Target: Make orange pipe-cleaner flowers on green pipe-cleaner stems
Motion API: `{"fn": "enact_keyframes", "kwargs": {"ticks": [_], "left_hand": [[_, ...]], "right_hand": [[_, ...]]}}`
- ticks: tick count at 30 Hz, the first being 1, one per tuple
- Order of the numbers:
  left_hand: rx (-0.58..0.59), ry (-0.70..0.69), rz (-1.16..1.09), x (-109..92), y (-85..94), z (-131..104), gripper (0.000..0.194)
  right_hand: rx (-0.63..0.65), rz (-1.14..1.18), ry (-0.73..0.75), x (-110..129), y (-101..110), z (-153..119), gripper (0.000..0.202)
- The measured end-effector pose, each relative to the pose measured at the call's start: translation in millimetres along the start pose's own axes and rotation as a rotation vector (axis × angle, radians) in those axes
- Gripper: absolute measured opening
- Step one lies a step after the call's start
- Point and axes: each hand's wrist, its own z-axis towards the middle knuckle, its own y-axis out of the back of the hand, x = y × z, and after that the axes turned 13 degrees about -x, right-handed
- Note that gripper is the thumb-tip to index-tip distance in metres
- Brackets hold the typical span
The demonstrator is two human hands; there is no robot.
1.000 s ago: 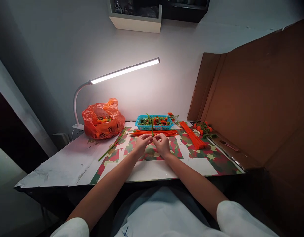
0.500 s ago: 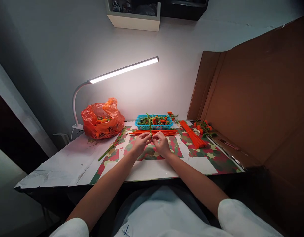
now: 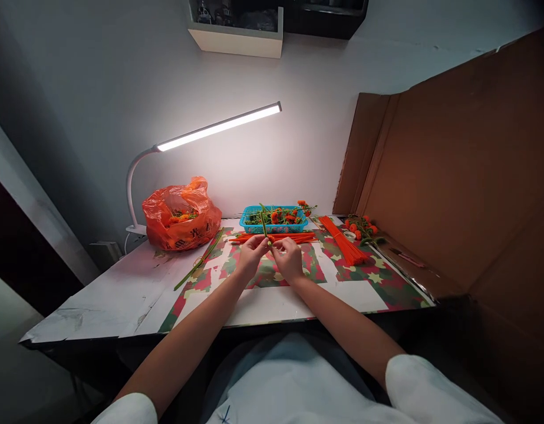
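Observation:
A thin green stem stands nearly upright between my hands, leaning a little left. My left hand pinches it near its lower end. Close beside it, my right hand has its fingertips closed at the same spot on the stem. Just behind my fingers lie orange sticks. Beyond them sits a blue basket with orange flowers and green stems in it.
An orange plastic bag of flowers is at the left beside a lit lamp. To the right lie an orange stick bundle, loose flowers and a cardboard wall. Green stems rest on the left.
The stem's top has tilted to the left. My hands stay together in nearly the same place, and the whole view has shifted slightly.

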Motion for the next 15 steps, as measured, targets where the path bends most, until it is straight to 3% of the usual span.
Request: {"fn": "enact_keyframes", "kwargs": {"ticks": [4,15], "left_hand": [[-0.003,-0.085,0.023,-1.3,-3.4,-4.6,0.038],[-0.034,-0.330,0.177,0.7,-2.9,-4.4,0.021]], "right_hand": [[-0.020,-0.046,-0.023,1.6,-1.1,-0.8,0.011],[0.017,0.025,-0.123,9.0,-2.4,3.3,0.020]]}}
